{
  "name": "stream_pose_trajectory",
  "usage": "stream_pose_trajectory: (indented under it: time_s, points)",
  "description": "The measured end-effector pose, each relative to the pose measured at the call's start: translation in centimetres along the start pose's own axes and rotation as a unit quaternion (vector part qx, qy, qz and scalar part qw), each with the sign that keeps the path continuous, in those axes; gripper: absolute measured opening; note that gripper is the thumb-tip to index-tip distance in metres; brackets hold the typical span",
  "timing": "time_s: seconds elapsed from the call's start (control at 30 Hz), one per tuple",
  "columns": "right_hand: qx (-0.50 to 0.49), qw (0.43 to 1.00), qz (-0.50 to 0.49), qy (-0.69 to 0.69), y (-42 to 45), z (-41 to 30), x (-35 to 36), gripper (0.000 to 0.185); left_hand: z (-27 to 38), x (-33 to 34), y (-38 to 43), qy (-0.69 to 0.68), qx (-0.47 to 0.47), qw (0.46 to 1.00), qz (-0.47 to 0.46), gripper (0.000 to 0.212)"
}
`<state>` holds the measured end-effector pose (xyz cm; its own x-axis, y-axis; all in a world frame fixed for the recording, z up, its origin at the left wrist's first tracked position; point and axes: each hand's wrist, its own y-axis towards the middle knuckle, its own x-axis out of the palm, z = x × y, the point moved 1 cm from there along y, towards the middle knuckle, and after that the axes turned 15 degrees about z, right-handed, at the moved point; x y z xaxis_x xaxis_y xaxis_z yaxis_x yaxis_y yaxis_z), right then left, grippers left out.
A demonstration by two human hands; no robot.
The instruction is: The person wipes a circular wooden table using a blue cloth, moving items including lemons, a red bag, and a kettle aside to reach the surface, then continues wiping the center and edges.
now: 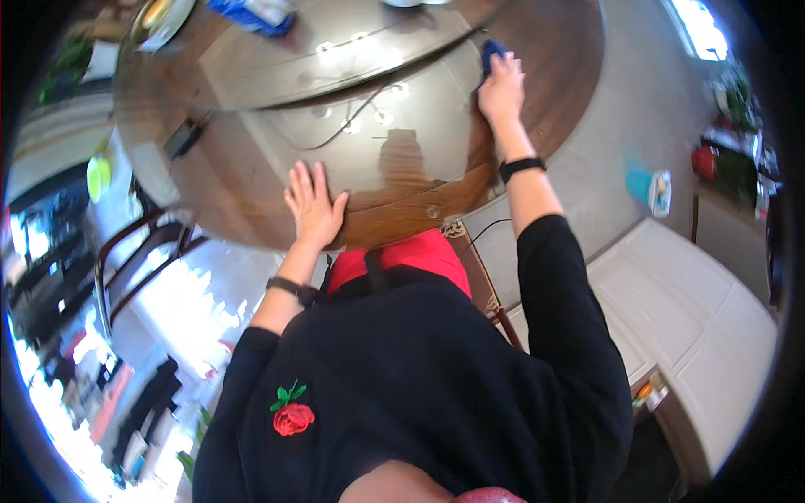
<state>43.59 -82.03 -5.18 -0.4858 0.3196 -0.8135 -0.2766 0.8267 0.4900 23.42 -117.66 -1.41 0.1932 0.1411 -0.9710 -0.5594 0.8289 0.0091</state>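
My left hand [314, 210] rests palm down on the near edge of a round, glossy brown table [402, 232], its fingers apart and nothing in it. Farther out at the right side, my right hand [503, 91] presses a dark blue cloth [493, 50] to the tabletop. The fingers hide part of the cloth. Beyond both hands sits a glass turntable [270, 78] with a curved edge. A thin black cable [352, 119] runs across the table, and a black power adapter [183, 139] lies left of my left hand.
On the turntable are a blue-and-white packet [255, 14] and a white dish [415, 2], cut off by the frame. A plate [179, 22] stands far left. A wooden chair [126, 236] is at left. A turquoise bin [638, 184] stands on the floor at right.
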Motion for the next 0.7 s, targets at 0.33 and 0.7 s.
stream_pose_trajectory:
  time_s: [0.33,0.7]
  points:
    - [-0.228,0.899,-0.250,0.277,-15.4,-21.8,-5.7,0.047,-1.4,-2.8,-1.5,-0.111,-0.033,0.993,-0.011,0.069]
    - [-0.145,0.967,-0.195,0.075,-17.1,-18.3,-8.2,0.054,-13.7,-4.3,-6.4,-0.138,-0.185,0.962,0.147,0.057]
